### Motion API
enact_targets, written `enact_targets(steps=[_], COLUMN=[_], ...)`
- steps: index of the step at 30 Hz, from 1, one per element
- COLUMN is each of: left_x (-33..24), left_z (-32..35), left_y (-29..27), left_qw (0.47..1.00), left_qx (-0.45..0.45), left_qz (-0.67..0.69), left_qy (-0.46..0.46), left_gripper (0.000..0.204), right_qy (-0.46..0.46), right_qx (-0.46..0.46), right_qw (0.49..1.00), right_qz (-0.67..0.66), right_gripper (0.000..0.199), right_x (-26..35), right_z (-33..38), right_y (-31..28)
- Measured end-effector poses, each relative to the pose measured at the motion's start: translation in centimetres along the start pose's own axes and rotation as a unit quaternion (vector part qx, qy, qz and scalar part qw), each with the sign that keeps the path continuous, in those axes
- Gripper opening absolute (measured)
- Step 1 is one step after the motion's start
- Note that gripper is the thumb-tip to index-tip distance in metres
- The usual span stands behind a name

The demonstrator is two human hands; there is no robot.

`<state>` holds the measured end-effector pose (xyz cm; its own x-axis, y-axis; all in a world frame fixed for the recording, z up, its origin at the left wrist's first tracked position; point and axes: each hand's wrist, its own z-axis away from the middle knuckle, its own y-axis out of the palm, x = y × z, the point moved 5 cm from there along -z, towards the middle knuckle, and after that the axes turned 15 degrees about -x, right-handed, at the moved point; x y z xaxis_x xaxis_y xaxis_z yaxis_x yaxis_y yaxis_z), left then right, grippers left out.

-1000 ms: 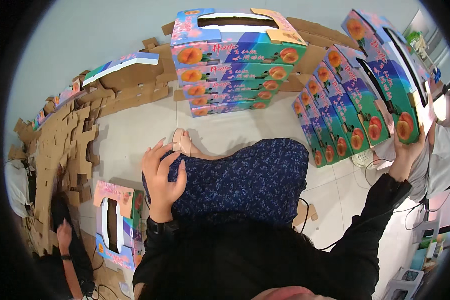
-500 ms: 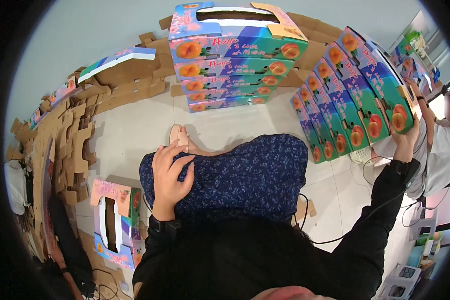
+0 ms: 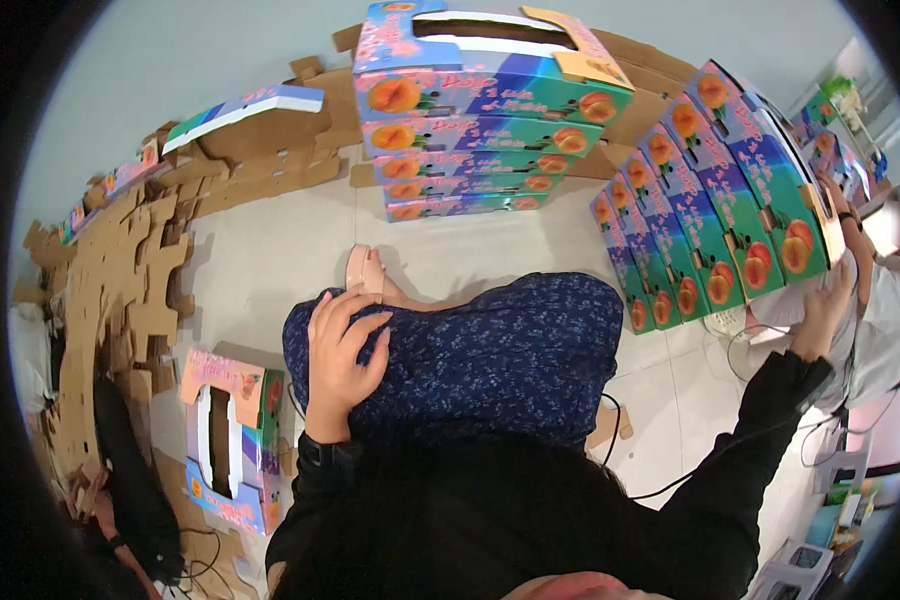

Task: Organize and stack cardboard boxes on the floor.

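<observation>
My left hand (image 3: 348,352) rests on my lap over a dark blue floral skirt (image 3: 490,350). Its fingers are spread and it holds nothing. On the far right, my right hand (image 3: 823,312) is slightly blurred beside the lower corner of the end carton in a tilted row of peach-printed cartons (image 3: 715,215). Its fingers look stretched out, and a small gap seems to separate them from the carton. Another person's hand (image 3: 838,200) lies at the upper edge of that same carton.
Several peach-printed cartons stand in an upright stack (image 3: 480,135) ahead. A single carton (image 3: 232,440) with a handle slot sits at my left. Flattened brown cardboard (image 3: 120,290) lines the left wall. Another person (image 3: 885,290) is at the right, near white stools (image 3: 805,570). Thin cables run across the floor.
My right hand has come off the end carton's corner and moved slightly down and right. My left hand stays on my lap. The view has shifted slightly.
</observation>
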<state>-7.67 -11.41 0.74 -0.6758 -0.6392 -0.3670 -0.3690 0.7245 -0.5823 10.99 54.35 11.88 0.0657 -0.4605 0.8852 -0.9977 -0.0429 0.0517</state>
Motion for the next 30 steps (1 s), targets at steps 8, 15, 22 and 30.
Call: enact_targets(steps=[8, 15, 22, 30], left_x=[8.6, 20.5, 24.3, 23.7], left_z=[3.9, 17.9, 26.2, 23.4], left_y=[-5.0, -11.0, -12.6, -13.3], left_qw=[0.97, 0.783, 0.704, 0.744], left_qx=[-0.132, 0.057, 0.125, 0.039], left_qz=[-0.155, -0.391, -0.441, -0.457], left_qy=[-0.136, -0.481, -0.542, -0.487], left_gripper=[0.056, 0.106, 0.126, 0.117], right_qy=[-0.583, -0.588, -0.47, -0.452], right_qx=[-0.091, 0.245, 0.362, 0.43], right_qw=[0.799, 0.77, 0.802, 0.774], right_qz=[0.112, 0.045, -0.068, -0.106], right_gripper=[0.049, 0.039, 0.032, 0.024], right_x=[10.1, 7.9, 7.2, 7.0], right_z=[19.3, 36.0, 44.3, 47.9], right_y=[7.8, 17.6, 21.9, 22.0])
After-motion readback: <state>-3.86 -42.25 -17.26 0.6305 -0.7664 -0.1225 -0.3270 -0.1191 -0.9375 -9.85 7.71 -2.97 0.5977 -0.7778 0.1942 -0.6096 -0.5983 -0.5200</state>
